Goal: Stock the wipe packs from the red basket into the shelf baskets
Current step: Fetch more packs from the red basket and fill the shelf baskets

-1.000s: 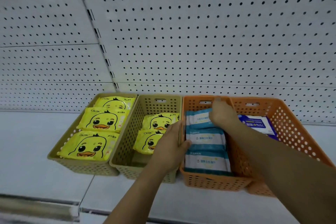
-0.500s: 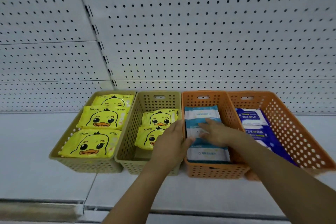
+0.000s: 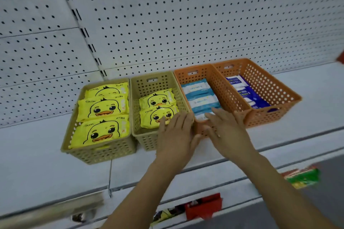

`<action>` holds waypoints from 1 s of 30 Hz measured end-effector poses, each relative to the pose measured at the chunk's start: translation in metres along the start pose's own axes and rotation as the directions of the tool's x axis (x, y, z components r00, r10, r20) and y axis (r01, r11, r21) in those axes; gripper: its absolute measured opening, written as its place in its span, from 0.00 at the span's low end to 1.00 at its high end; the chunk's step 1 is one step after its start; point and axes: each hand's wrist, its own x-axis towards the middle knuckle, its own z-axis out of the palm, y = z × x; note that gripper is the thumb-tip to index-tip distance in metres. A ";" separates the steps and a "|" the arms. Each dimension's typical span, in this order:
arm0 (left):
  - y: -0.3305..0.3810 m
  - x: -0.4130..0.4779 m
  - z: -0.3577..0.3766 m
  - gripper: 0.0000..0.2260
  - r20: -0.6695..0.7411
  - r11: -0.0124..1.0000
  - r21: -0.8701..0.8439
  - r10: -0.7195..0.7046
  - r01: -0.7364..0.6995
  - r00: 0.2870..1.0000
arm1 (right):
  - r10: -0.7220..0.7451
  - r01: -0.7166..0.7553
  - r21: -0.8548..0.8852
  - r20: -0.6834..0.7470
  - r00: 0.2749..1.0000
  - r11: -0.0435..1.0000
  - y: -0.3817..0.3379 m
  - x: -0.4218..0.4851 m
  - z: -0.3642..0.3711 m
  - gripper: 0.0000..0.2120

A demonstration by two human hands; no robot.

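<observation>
Orange basket (image 3: 188,75), third from left on white shelf (image 3: 37,154): light-blue wipe packs (image 3: 200,96) lie flat in a row, the nearest partly behind the right hand (image 3: 229,132).

Left hand (image 3: 175,135): fingers straight and together, tips at the rim shared with the second khaki basket (image 3: 154,83); contact unclear; holds nothing.

Right hand: fingers straight, slightly spread, over the near end; holds nothing.

Yellow duck packs (image 3: 104,108): three in the first khaki basket (image 3: 104,152), two in the second.

Dark-blue packs (image 3: 245,93): far-right orange basket (image 3: 270,89).
</observation>
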 end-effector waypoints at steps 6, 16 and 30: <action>-0.004 -0.097 0.002 0.24 -0.054 0.953 -0.302 -0.008 -0.009 0.998 | 0.121 -0.076 0.293 -0.139 0.983 0.953 -0.031 -0.110 0.032 0.22; -0.015 -0.295 -0.019 0.22 0.357 0.874 -0.387 -0.151 0.294 0.922 | 0.203 -0.231 0.377 0.114 0.973 0.897 -0.118 -0.280 0.065 0.18; -0.098 -0.563 -0.080 0.21 0.433 0.760 -0.348 -0.389 0.549 0.813 | 0.071 -0.280 0.469 0.414 0.907 0.837 -0.298 -0.443 0.120 0.17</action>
